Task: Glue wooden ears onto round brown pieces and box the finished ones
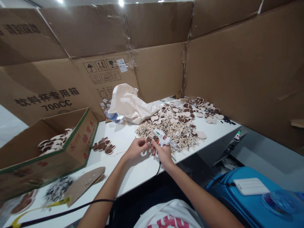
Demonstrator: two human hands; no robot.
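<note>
Near the table's front edge, my left hand [137,148] pinches a small brown felt piece [149,139] with a pale edge. My right hand [163,152] is wrapped round a white glue gun [161,136], its fingertips touching the same piece. The gun's black cord hangs below the hand over the edge. Just behind both hands lies a heap of thin pale sticks or cords [182,136]. Beyond it is a pile of brown and cream felt shapes [175,114]. Further left on the tabletop sits a small group of brown felt pieces [104,145].
An open cardboard box [59,161] at the left holds felt pieces. A cream cloth bag [130,106] and a plastic bottle [112,116] stand behind. Cardboard walls [159,69] surround the white table [140,171]. A blue stool or bin [235,202] at right bears a white power bank [251,186].
</note>
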